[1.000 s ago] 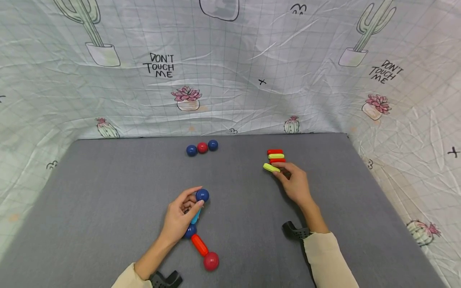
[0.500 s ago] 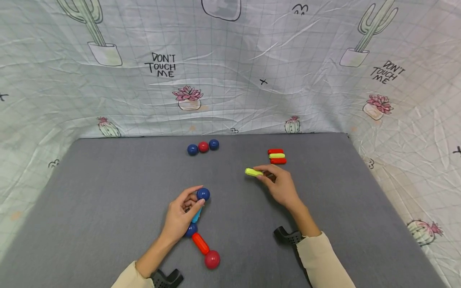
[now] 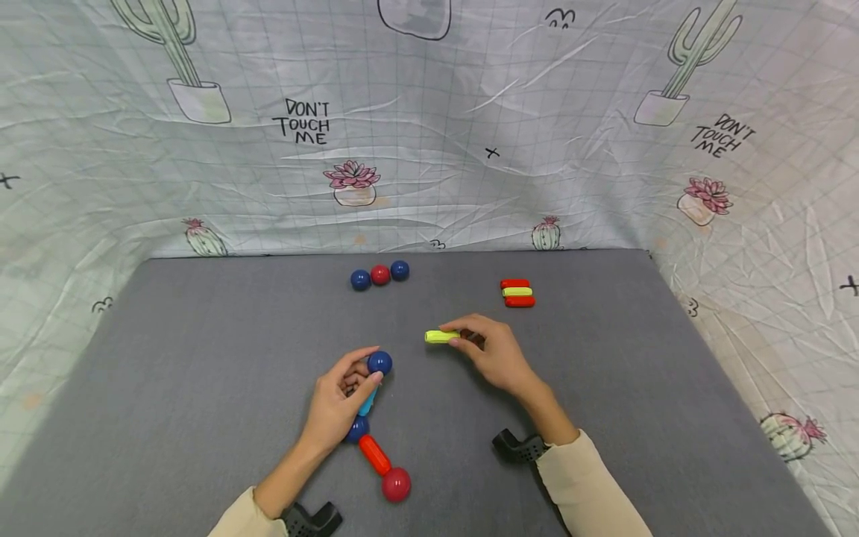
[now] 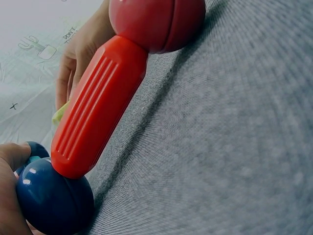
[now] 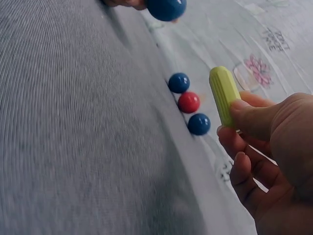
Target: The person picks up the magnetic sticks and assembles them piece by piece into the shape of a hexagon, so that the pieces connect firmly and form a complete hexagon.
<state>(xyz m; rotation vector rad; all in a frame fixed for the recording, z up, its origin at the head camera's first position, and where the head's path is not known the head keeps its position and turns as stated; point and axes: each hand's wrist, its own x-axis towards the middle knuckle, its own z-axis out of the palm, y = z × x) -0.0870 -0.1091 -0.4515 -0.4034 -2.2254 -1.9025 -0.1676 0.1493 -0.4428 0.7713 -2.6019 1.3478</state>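
Observation:
My left hand (image 3: pixel 335 403) pinches a blue ball (image 3: pixel 379 363) between thumb and forefinger. That ball ends a chain: a light-blue rod (image 3: pixel 367 403), partly behind the thumb, then a second blue ball (image 3: pixel 358 429), a red ribbed rod (image 3: pixel 374 455) and a larger red ball (image 3: pixel 397 485). In the left wrist view the red rod (image 4: pixel 100 105) runs between the red ball (image 4: pixel 156 22) and a blue ball (image 4: pixel 55 196). My right hand (image 3: pixel 496 354) pinches one end of a yellow-green ribbed rod (image 3: pixel 439 337), its free end pointing left toward the held blue ball.
At the back of the grey table (image 3: pixel 201 358), a red ball (image 3: pixel 380 274) sits between two blue ones. Two red rods and a yellow rod (image 3: pixel 517 291) lie side by side at the back right. A printed cloth (image 3: pixel 429 186) hangs behind the table's far edge.
My right hand has carried the yellow-green rod left and nearer, away from the rods at the back right. The left hand and its chain have stayed almost still.

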